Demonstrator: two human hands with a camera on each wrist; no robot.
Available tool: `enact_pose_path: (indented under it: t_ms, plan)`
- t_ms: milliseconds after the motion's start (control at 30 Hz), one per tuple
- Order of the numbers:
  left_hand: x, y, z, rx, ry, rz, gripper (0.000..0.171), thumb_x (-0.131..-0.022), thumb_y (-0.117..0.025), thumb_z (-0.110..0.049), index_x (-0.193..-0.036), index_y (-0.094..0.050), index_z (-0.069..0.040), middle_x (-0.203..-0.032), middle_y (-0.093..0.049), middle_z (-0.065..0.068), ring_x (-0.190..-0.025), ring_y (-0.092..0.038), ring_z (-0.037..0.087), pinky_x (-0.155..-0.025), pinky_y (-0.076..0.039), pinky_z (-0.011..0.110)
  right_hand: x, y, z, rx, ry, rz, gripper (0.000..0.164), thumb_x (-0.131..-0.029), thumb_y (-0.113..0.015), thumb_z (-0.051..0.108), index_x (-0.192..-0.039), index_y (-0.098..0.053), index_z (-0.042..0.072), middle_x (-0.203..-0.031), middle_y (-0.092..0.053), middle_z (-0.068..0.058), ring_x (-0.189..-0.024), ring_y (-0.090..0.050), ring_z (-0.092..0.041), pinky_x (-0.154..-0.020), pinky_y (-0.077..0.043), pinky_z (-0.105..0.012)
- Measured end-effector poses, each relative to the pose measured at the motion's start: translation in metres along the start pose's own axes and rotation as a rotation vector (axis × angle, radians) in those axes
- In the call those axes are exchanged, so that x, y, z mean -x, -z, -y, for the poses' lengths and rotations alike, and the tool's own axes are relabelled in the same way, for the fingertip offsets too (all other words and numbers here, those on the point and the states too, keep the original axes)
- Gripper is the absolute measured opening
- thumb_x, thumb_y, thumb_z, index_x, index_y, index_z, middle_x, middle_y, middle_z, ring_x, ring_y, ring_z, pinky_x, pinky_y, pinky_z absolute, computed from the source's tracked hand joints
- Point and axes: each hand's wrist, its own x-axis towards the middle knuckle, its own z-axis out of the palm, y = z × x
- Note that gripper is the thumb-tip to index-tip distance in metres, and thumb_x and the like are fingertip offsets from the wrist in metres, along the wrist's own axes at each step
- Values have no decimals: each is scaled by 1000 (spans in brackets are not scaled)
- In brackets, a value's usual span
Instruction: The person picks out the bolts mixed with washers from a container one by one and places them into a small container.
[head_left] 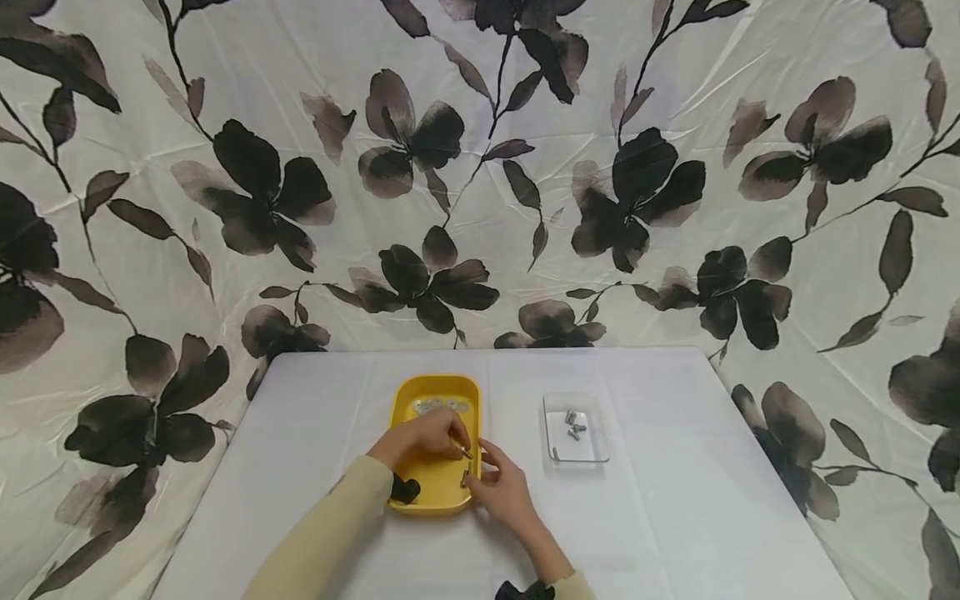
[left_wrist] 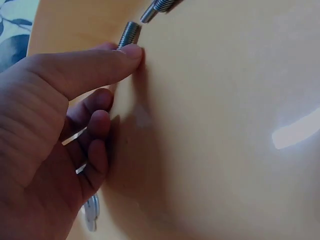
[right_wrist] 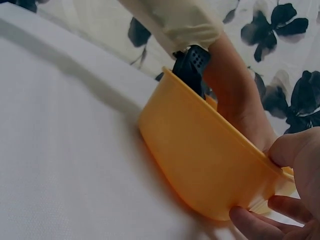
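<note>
A yellow tray [head_left: 431,498] stands on the white table. My left hand [head_left: 435,432] reaches into it and pinches a threaded metal screw [left_wrist: 129,34] between thumb and fingers, its threaded end sticking out past the thumb. Close by, a second threaded metal piece [left_wrist: 163,6] with a narrower tip shows at the top of the left wrist view; its other end is cut off. My right hand [head_left: 504,487] grips the tray's right wall, thumb over the rim and fingers against the outside [right_wrist: 210,165]. Several flat washers [head_left: 442,405] lie at the tray's far end.
Right of the tray, a clear plastic box [head_left: 585,461] holds several metal screws [head_left: 573,427]. The table's far edge [head_left: 495,348] meets a floral cloth backdrop [head_left: 525,233]. A black strap device [head_left: 406,490] on my left wrist hangs over the tray's near left side.
</note>
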Motion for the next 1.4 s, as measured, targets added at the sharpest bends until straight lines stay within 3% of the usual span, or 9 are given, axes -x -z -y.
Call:
enact_pose_path:
  t_ms: [267, 567, 733, 1000, 1400]
  plan:
    - [7, -13, 10, -23, 47, -95, 8, -76, -84, -18, -82, -78, -18, -76, -68, -15, -74, -58, 5, -70, -49, 25, 12, -4, -1, 4, -41, 1, 63, -86, -71, 11, -143, -46, 8, -125, -58, -22, -94, -65, -24, -72, -55, -30]
    - [17, -21, 14, 120, 73, -178, 9, -76, -84, -19, -82, -78, -17, -79, -67, -9, -76, -58, 11, -68, -50, 27, 16, -7, -6, -14, -61, -6, 62, -85, -73, 11, -142, -48, 9, -123, -59, -20, -94, -65, -24, -71, -55, -30]
    - [15, -14, 17, 159, 81, -213, 9, -75, -84, -22, -81, -78, -19, -83, -66, -8, -79, -57, 14, -69, -49, 28, 12, -6, -2, -30, -68, -11, 62, -85, -73, 12, -142, -49, 10, -124, -58, -21, -95, -65, -24, -70, -55, -29]
    - [26, -7, 11, 143, -21, -274, 6, -76, -83, -20, -80, -79, -19, -78, -63, -7, -68, -54, 12, -59, -46, 26, 12, -11, -8, -22, -72, -13, 62, -84, -73, 13, -141, -49, 9, -121, -60, -19, -92, -66, -21, -70, -55, -29]
    - [35, 16, -12, 141, -68, -401, 7, -78, -82, -20, -84, -78, -18, -82, -63, -7, -78, -56, 17, -69, -48, 30, 0, -6, -2, -9, -9, -50, 57, -83, -71, 10, -137, -54, 5, -123, -60, -23, -91, -66, -21, -67, -55, -27]
